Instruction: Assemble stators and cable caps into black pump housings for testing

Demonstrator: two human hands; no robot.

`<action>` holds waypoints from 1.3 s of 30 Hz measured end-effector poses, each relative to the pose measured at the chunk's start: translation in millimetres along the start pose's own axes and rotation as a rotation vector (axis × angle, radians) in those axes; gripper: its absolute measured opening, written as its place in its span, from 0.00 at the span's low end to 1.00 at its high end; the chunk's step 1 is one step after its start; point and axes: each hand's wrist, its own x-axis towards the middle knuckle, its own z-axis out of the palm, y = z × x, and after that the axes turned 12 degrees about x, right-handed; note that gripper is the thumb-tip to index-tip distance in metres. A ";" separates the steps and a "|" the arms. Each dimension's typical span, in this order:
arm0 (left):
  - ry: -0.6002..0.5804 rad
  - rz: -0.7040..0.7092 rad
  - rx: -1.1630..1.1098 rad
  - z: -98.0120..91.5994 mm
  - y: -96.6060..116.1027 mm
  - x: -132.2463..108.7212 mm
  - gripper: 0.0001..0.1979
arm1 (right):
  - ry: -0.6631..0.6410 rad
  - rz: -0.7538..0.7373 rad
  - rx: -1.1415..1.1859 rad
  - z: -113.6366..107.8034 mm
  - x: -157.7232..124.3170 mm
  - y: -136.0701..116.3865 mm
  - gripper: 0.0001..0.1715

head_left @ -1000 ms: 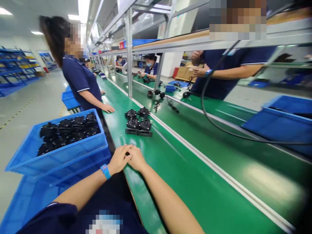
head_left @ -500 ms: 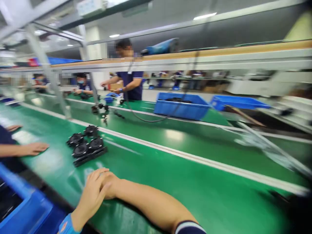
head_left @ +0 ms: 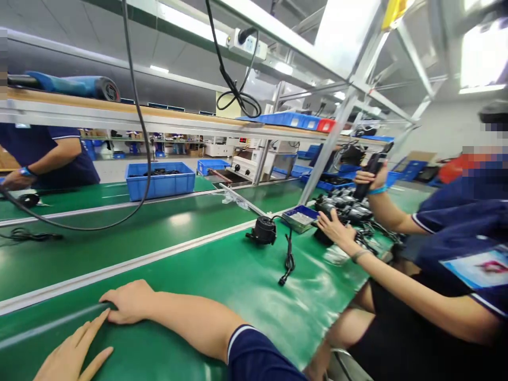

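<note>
My right hand (head_left: 129,300) rests palm down on the green bench mat (head_left: 238,270), holding nothing, its finger and thumb a little apart. Just in front of its fingertips is my left hand (head_left: 75,349), flat with fingers stretched and thumb spread, cut off by the bottom edge. Whether the two hands touch I cannot tell. Further right on the mat stands a round black motor-like unit (head_left: 264,231), its cable (head_left: 289,259) ending in a small plug. It is out of touch of both hands.
At the right a co-worker's hand (head_left: 337,233) lies by a pile of black parts; the other hand (head_left: 371,177) holds a black device. A parts tray (head_left: 300,218) sits beside them. Across stands a blue bin (head_left: 161,182). A cable (head_left: 143,132) hangs in front.
My view has swung to the right, so the cluster of round black units is out of sight and the right-hand co-worker appears. My left hand has come off my right hand.
</note>
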 end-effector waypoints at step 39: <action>-0.339 -0.077 -0.121 -76.1 97.5 -2.5 0.36 | 0.417 0.269 0.130 -61.0 255.5 24.0 0.32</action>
